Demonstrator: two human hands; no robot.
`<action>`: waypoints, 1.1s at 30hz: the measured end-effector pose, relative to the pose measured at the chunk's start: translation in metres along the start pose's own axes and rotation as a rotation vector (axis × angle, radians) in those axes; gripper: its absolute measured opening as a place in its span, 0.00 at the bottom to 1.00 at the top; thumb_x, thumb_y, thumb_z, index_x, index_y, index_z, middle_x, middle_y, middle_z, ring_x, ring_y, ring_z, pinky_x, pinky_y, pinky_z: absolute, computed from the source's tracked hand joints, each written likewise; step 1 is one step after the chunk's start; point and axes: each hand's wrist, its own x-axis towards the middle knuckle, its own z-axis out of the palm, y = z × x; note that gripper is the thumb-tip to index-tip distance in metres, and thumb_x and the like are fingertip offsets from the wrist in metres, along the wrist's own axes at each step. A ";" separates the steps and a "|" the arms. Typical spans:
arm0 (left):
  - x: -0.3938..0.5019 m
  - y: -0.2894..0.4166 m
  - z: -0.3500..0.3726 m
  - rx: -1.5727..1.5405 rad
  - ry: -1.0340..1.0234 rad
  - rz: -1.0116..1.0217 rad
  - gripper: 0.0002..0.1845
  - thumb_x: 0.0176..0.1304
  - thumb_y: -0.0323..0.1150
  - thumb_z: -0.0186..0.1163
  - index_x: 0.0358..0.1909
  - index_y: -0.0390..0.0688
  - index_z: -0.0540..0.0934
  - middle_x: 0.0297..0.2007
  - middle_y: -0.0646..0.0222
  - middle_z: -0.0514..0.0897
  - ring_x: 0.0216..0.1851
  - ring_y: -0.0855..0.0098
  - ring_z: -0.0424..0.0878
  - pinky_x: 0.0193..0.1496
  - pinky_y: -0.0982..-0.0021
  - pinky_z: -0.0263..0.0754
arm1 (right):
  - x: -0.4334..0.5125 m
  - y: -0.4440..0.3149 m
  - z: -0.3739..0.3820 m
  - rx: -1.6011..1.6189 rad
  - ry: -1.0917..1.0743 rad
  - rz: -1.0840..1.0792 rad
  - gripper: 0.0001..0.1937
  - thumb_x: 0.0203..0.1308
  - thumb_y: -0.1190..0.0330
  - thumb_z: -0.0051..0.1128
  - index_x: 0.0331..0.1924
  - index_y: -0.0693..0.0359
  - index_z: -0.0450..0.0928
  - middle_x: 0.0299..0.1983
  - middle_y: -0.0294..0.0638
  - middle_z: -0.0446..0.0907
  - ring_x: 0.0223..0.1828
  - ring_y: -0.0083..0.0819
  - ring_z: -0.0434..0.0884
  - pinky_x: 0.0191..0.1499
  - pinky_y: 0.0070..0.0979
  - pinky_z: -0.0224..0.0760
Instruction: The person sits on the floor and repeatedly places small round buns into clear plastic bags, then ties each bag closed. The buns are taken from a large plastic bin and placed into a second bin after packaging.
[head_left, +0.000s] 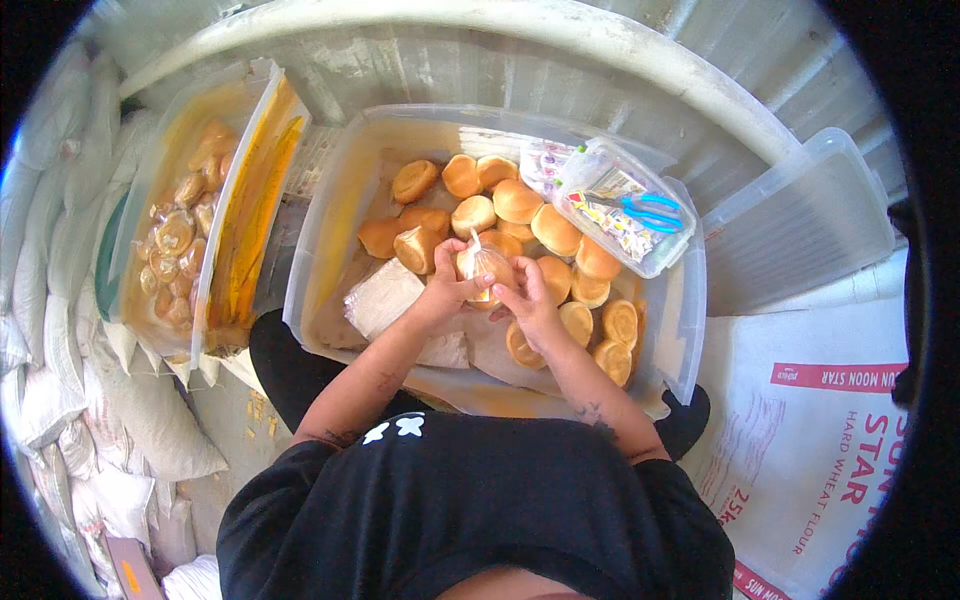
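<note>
Between my two hands is a bread bun in a clear plastic bag (487, 268), its twisted neck pointing up and a small label on its side. My left hand (448, 283) grips the bag from the left, and the fingers of my right hand (529, 296) hold its right side. Beneath them, a large clear plastic tub (309, 247) holds many loose golden buns (555, 229). A stack of thin plastic bags (386, 296) lies at the tub's left front. At its right back, a small clear container (660, 259) holds blue-handled scissors (651, 213) and small printed labels (607, 225).
Left of the tub stands another clear tub (201, 300) with bagged buns (174, 232). White sacks (52, 300) are piled at the far left. A translucent lid (806, 217) leans at the right, above a printed flour sack (780, 450). Corrugated metal (450, 75) rises behind.
</note>
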 end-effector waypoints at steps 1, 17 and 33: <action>-0.005 0.005 -0.001 -0.006 0.049 -0.016 0.27 0.54 0.29 0.61 0.50 0.49 0.56 0.47 0.66 0.65 0.48 0.72 0.67 0.41 0.69 0.72 | -0.001 0.000 0.002 0.113 -0.044 0.002 0.33 0.55 0.61 0.58 0.59 0.62 0.50 0.49 0.44 0.67 0.47 0.31 0.72 0.47 0.31 0.69; 0.001 0.059 -0.053 1.661 -0.207 -0.391 0.24 0.59 0.44 0.50 0.56 0.47 0.69 0.57 0.54 0.65 0.60 0.61 0.62 0.60 0.48 0.51 | -0.001 0.020 0.006 -0.001 -0.109 -0.075 0.27 0.61 0.61 0.50 0.58 0.62 0.52 0.45 0.43 0.70 0.40 0.26 0.74 0.41 0.23 0.69; 0.016 -0.007 -0.040 1.827 0.000 -0.236 0.12 0.57 0.35 0.50 0.39 0.46 0.80 0.41 0.67 0.80 0.43 0.62 0.78 0.48 0.53 0.66 | 0.004 0.034 -0.008 -0.258 -0.129 -0.094 0.23 0.60 0.63 0.51 0.55 0.62 0.58 0.44 0.41 0.71 0.43 0.26 0.73 0.45 0.22 0.66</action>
